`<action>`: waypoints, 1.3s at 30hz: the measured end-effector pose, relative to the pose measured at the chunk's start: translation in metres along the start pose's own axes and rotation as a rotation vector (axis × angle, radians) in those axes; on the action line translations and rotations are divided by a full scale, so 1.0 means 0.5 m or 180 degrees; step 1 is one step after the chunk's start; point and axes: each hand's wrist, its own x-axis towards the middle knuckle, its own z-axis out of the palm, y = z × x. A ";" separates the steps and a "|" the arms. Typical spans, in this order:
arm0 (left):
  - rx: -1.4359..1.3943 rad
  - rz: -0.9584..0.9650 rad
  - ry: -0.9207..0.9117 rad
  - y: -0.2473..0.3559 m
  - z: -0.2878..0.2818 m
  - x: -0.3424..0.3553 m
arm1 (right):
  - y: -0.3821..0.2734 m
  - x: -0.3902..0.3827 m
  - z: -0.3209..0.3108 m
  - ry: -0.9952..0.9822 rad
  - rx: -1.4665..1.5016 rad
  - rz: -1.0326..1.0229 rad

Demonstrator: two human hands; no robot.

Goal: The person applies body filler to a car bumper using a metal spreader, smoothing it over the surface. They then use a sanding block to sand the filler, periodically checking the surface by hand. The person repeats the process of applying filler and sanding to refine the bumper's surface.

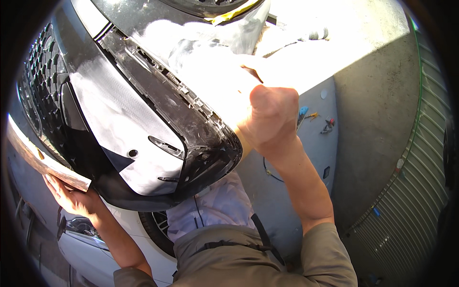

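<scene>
Here my two hands hold a large glossy black car bumper cover (143, 110) up in front of me, its honeycomb mesh grille (40, 81) curving off to the far left and a broad white-looking glare patch across its middle. My left hand (71, 196) sits at the near left, palm up under the bumper's lower edge, where a thin tan strip like masking paper (43, 160) runs along the rim; my fingers there are spread flat against the underside rather than curled round it. My right hand (270, 117) is on the right end of the bumper, at the corner where the black inner bracket with its clips (191, 103) meets the outer skin. From here I see mostly the heel of that hand and the wrist; the fingers lie over the far side in strong sunlight, so I cannot tell whether they are closed on the edge or only pressed to it.

The bumper thus spans from one hand to the other, tilted, with its outer face turned toward me. Below it, near me, shows a white car body with a dark wheel (158, 229). To the right, on the grey concrete floor (373, 105), lie a few small tools (327, 125), well apart from my hands, and a ribbed metal shutter (420, 177) stands at the far right.
</scene>
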 end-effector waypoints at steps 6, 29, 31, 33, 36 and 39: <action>-0.0142 -0.0110 0.0020 0.003 -0.002 -0.002 | -0.030 0.028 0.125 0.1013 -0.0007 -0.0346; -0.0540 -0.0266 0.0107 -0.007 0.000 0.005 | -0.048 -0.014 0.056 0.0127 -0.0039 -0.0274; -0.0764 -0.0375 0.0145 0.001 0.000 0.007 | -0.028 -0.013 0.011 -0.0692 -0.0118 -0.0427; -0.0641 -0.0671 0.0131 0.021 -0.003 0.012 | -0.003 -0.001 -0.029 -0.0884 0.0036 -0.0318; 0.0101 -0.0397 -0.0062 0.079 -0.005 0.014 | 0.019 0.028 -0.084 0.0681 0.0587 0.0204; -0.2262 -0.1440 -0.0034 0.170 0.010 -0.001 | -0.020 0.057 -0.103 0.1217 0.1270 -0.0275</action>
